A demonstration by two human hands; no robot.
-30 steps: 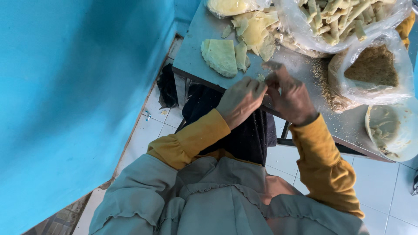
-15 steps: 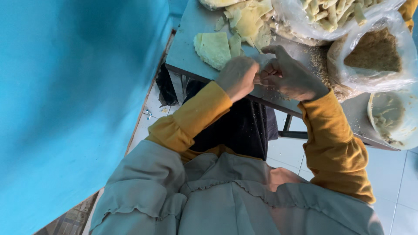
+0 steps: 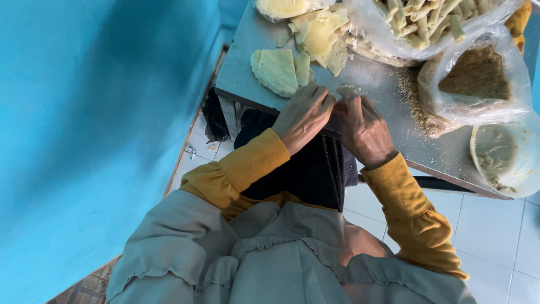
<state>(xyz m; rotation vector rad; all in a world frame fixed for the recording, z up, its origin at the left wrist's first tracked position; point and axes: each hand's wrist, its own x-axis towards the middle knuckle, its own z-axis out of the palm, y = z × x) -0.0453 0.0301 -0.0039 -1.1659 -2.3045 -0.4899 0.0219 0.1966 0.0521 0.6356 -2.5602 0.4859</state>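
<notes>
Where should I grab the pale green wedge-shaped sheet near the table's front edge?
Probably by the straight cut edge of the pale green sheet, coming from the right hand side. It lies flat on the metal table, and that edge faces open tabletop; its rounded side sits near the table's rim.

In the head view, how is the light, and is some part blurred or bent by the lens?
Head view: soft daylight, no hard glare; the metal table shows a dull sheen, and the plastic bags shine faintly. The left hand and right hand look sharp. The blue wall carries a broad soft shadow. Wide lens: the table edge tilts strongly.
</notes>
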